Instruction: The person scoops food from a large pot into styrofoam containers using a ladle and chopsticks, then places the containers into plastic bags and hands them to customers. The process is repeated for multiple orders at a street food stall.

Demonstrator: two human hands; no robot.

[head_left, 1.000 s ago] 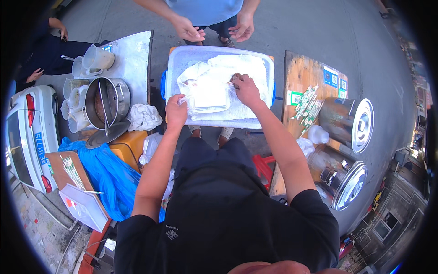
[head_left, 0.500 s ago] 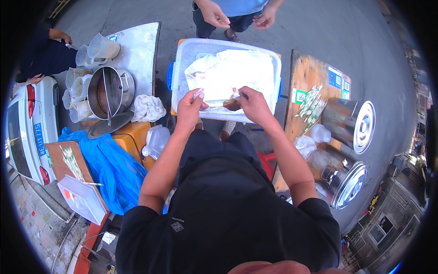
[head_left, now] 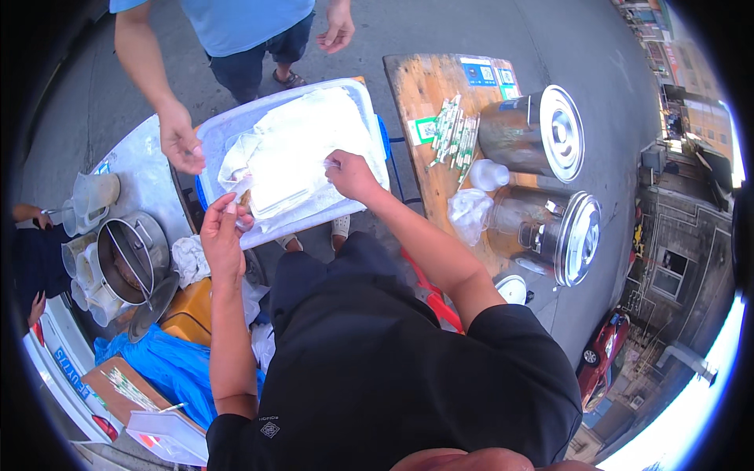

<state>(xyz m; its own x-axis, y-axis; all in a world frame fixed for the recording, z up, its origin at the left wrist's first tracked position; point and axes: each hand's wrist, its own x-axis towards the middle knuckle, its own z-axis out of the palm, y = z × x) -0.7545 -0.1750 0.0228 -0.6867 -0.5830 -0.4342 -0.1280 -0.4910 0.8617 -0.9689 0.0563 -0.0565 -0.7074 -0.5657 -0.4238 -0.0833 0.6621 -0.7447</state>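
Over the near left edge of a pale plastic tub, my left hand pinches a small clear plastic bag with a brown piece of food showing in it. My right hand is above the tub's right part, its fingers closed at a small whitish bit that I cannot make out. Bright white cloth covers much of the tub's inside, washed out by glare. A co-worker's hand reaches down just beyond my left hand, apart from the bag.
To the right, a wooden board bears wrapped straws and two lidded metal drums. At left stand a metal pot, plastic jugs and a crumpled white cloth. Blue plastic sheeting lies nearer me.
My view has turned right. The bag with the brown food is now at my left hand, my right hand has moved away from it, and the co-worker's hand has come closer.
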